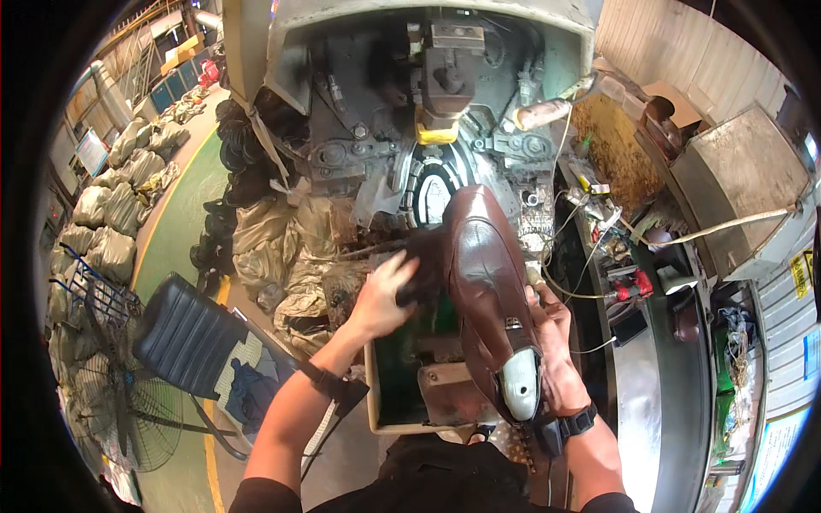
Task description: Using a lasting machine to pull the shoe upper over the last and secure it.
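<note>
A brown leather shoe upper point(487, 274) stretched over a shoe last stands out in front of me, toe pointing away. The last's pale heel top point(520, 385) shows at the near end. My right hand point(552, 342) grips the upper's right side near the heel. Against its left side is my left hand point(385, 295), smeared by motion, with fingers bent around a dark, blurred thing point(423, 265) that could be a cloth. Beyond the toe is a shoe machine point(440, 73) with a yellow pad point(436, 132) and a bright oval ring point(434, 192).
Below the hands sits a green-lined bin point(374, 389). To the left are a black chair point(188, 346), a fan point(128, 419) and piled sacks point(107, 205). On the right, a bench holds a red tool point(631, 286) and loose cables; a grey metal box point(740, 188) stands behind.
</note>
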Motion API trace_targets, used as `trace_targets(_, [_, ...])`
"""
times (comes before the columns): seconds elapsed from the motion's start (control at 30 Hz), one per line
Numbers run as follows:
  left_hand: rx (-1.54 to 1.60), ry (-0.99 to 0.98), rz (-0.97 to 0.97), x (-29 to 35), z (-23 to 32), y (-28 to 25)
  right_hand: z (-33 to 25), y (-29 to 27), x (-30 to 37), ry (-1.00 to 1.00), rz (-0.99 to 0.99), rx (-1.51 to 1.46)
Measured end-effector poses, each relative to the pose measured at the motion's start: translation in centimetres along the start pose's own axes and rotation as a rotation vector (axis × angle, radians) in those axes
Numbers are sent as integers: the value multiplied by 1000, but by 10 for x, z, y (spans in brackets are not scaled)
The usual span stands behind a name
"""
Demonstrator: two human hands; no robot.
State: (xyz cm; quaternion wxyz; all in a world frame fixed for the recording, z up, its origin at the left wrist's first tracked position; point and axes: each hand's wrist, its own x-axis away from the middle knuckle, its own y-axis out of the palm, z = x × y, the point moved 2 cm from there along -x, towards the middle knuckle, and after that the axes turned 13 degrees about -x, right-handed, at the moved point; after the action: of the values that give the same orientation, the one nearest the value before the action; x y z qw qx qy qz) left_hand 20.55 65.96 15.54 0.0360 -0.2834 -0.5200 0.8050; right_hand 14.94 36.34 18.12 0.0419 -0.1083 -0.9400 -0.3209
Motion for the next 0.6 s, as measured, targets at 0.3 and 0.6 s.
trace_targets(0.3, [1699,-930,-99,-34,37,4,37,58,-68,164,-31,-111])
trace_targets(0.6, [1672,-1141,72,-65,14,19,83,58,-123,176,64,-32])
